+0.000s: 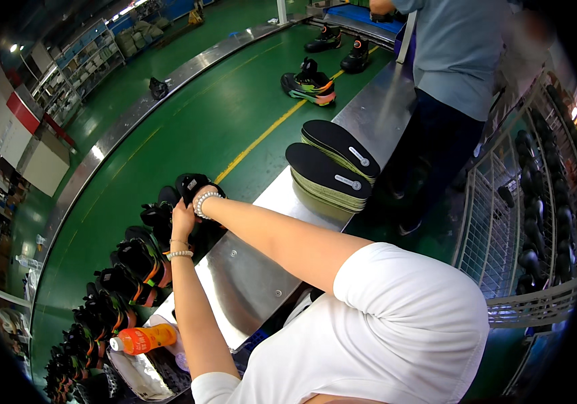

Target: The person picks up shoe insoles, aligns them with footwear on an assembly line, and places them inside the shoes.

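Both my arms reach to a black shoe point(191, 183) over the near side of the green conveyor belt. My right hand point(204, 194), with a beaded bracelet at its wrist, is closed on the shoe's upper. Close below it my left hand point(182, 217) has its fingers bent against the same shoe; the fingertips are partly hidden. More black shoes with orange and green soles point(142, 259) stand in a long row beside my left arm. Two stacks of insoles point(329, 176), black on top with yellow-green edges, lie on the metal ledge beyond my right forearm.
Farther up the belt point(234, 108) stand several more shoes point(309, 84). A person in a grey-blue shirt point(453, 60) works at the far right, near a wire rack point(497, 229) of dark shoes. An orange drink bottle point(144, 339) lies by my left elbow above an open box point(142, 377).
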`<act>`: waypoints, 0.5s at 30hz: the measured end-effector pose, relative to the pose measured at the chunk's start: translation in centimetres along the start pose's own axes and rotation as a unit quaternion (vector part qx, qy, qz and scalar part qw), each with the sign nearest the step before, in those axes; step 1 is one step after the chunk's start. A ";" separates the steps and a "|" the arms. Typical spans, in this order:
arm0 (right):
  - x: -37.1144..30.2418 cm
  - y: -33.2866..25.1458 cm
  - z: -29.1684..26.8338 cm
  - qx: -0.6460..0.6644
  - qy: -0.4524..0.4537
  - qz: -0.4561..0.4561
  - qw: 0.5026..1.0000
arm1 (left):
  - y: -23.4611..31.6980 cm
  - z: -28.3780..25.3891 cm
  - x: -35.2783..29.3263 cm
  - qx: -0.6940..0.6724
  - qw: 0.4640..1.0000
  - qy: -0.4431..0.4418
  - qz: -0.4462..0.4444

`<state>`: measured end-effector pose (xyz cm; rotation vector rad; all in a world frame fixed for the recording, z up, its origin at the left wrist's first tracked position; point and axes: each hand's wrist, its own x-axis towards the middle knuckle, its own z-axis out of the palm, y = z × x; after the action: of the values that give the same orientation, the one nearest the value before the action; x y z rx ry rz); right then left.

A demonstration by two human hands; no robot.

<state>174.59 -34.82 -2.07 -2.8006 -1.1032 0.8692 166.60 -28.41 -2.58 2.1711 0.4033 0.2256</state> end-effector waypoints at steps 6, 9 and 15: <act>2.6 0.6 2.2 0.026 0.122 0.017 0.992 | 0.5 0.4 0.2 0.104 0.988 0.069 0.093; -0.5 0.0 0.4 0.096 0.072 0.037 0.992 | 0.2 0.8 0.2 0.127 0.975 0.138 0.122; -8.2 2.9 0.7 0.214 0.210 -0.152 0.942 | 0.7 0.5 -0.4 0.080 0.981 0.147 0.101</act>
<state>171.18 -42.33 0.77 -2.2320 -1.0745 0.3913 166.49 -29.27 -2.32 2.3454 0.3756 0.6530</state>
